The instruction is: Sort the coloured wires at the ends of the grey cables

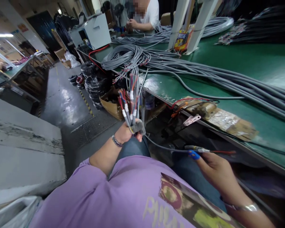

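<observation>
My left hand [129, 132] is closed around a bunch of grey cable ends [130, 104] that stand up from the fist, with red, blue and white wire tips fanned out. My right hand [213, 167] pinches the stripped end of one grey cable [167, 148]; a blue finger cot covers one fingertip, and thin coloured wires stick out past it to the right. That cable runs leftward toward the fist. Both hands hover over my lap, in front of the green bench [251, 63].
A thick mass of grey cables [180, 66] lies across the green bench. A taped cardboard fixture [218, 115] sits at its near edge. Black cable coils [95, 84] and a cardboard box rest on the floor. Another person [144, 15] works at the far end.
</observation>
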Motion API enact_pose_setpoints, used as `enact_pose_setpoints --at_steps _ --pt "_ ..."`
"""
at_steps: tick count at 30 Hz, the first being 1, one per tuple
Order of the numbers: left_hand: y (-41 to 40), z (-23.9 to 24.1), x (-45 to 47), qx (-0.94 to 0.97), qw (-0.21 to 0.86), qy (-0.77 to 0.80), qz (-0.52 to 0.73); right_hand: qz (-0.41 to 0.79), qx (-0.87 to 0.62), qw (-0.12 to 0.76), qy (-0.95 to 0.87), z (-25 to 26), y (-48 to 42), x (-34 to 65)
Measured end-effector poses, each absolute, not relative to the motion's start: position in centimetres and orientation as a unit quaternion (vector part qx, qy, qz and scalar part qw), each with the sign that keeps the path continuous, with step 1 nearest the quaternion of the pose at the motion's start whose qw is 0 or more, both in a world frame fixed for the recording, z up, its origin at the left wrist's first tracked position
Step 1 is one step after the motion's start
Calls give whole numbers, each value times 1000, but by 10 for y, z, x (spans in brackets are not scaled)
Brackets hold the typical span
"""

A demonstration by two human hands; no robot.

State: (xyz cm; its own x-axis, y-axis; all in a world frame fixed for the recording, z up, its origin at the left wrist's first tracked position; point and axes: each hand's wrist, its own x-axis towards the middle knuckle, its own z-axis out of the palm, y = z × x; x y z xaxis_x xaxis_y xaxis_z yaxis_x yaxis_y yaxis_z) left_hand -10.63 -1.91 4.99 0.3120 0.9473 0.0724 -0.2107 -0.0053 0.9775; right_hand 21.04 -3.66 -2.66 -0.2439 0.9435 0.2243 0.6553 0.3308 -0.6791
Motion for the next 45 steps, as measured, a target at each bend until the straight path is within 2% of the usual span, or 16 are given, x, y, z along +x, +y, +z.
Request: enact_pose_setpoints --at_steps 6,12,23,30,33,39,42,45 --pt "-24 58 -66 609 658 321 306 315 -478 301 -763 -11 -43 191" --pt "-11 48 -25 592 602 365 391 371 -409 300 -777 10 -38 166" --pt "6 26 -15 528 652 401 368 434 -377 249 -779 -2 -20 148" --pt "8 24 -19 491 704 375 351 623 -319 255 -667 -11 -17 144" --pt "12 18 -23 479 703 394 348 666 -317 266 -621 -15 -17 143" --pt "19 15 -20 442 695 443 353 691 -356 276 -565 -24 -13 146" --pt "20 13 -17 434 685 470 349 661 -408 284 -562 -24 -8 155" --pt "20 8 -17 437 668 491 349 630 -456 328 -536 -17 -4 165"
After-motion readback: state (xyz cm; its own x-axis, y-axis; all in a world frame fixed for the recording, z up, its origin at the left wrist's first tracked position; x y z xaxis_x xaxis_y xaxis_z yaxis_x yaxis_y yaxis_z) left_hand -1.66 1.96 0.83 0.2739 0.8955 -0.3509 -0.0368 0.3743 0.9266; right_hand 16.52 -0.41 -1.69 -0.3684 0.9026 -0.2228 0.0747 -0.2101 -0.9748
